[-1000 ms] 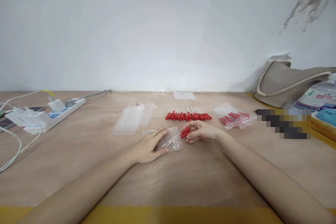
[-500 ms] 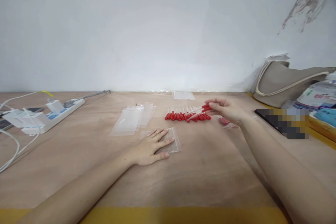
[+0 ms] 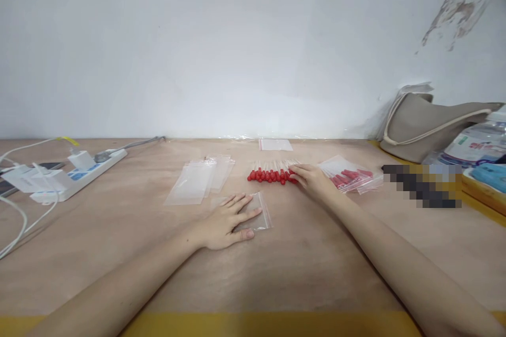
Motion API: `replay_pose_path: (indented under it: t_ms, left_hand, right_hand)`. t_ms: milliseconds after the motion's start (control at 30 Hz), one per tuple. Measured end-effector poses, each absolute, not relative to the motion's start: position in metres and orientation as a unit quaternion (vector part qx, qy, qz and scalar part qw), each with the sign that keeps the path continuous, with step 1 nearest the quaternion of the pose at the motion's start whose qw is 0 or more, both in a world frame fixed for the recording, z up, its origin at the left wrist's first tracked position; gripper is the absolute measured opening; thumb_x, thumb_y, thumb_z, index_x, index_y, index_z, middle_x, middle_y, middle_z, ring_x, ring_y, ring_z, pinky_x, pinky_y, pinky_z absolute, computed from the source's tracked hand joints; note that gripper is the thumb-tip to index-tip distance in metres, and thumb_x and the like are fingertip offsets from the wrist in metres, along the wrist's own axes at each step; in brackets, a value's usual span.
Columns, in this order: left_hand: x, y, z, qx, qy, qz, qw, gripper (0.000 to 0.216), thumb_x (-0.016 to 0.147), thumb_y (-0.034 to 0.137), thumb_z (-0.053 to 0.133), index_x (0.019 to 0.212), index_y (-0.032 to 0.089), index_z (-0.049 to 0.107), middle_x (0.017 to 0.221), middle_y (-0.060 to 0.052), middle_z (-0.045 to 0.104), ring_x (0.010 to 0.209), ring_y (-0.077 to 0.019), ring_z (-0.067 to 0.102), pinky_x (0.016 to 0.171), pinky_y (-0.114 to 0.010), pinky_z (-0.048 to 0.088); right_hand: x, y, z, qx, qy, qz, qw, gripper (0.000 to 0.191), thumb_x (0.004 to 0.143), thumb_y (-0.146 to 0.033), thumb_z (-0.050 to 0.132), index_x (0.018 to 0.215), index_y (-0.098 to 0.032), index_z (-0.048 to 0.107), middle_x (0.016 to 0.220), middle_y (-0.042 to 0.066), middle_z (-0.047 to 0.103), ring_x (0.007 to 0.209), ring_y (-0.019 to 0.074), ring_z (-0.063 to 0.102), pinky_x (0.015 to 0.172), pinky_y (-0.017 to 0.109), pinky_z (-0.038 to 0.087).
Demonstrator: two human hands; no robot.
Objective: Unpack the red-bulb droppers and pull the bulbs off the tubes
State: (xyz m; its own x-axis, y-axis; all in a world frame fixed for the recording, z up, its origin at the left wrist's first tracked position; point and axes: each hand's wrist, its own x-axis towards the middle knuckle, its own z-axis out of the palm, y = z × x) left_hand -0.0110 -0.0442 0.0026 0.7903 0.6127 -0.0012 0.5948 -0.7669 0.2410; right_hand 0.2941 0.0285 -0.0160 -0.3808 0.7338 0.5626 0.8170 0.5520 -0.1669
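Observation:
My left hand lies flat with fingers spread on a clear zip bag, pinning it to the table. Red-tipped white sticks lie side by side in a row beyond it, their red ends toward me. At the right end of that row is my right hand, its fingers bent down and closed together on the sticks there. Those fingers cover the sticks they touch. Right of this hand are clear zip bags with red-tipped sticks inside.
Flat clear bags overlap on the left of the table. Another white bag lies by the wall. A power strip with chargers and cables stands far left. A grey bag, a plastic bottle and a blurred dark object are at right.
My right hand has moved left and down to the row; the red-tipped sticks it held up no longer show in the air. The filled bags are uncovered. My left hand has stayed still.

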Motion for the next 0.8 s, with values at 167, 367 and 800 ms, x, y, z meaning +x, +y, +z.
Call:
replay_pose_path:
  t_ms: [167,367,800]
  left_hand:
    - [-0.011,-0.044,0.002,0.937,0.327,0.037,0.121,0.056,0.084,0.055,0.036,0.134,0.037,0.022,0.146,-0.002,0.008,0.133,-0.0303,0.006,0.105,-0.052,0.012]
    - [-0.012,-0.043,0.002,0.938,0.327,0.025,0.114,0.057,0.084,0.056,0.034,0.135,0.037,0.020,0.146,-0.003,0.007,0.133,-0.0294,0.005,0.106,-0.051,0.011]
    - [-0.010,-0.050,-0.003,0.921,0.367,0.047,0.126,0.057,0.087,0.053,0.030,0.137,0.031,0.015,0.146,-0.004,0.005,0.133,-0.0279,0.003,0.106,-0.050,0.009]
  right_hand:
    - [0.290,0.021,-0.008,-0.498,-0.817,-0.102,0.273,0.041,0.082,-0.045,0.046,0.112,-0.020,0.057,0.110,0.009,0.060,0.100,0.0227,0.054,0.086,0.036,0.037]
    - [0.294,0.019,-0.001,-0.534,-0.772,-0.104,0.327,0.038,0.077,-0.049,0.052,0.097,-0.020,0.064,0.096,0.008,0.064,0.093,0.0224,0.054,0.082,0.035,0.036]
    - [0.207,-0.030,-0.008,-0.337,-0.897,0.042,0.283,0.024,0.083,-0.034,0.048,0.096,-0.021,0.063,0.096,0.006,0.063,0.089,0.0174,0.050,0.080,0.032,0.035]
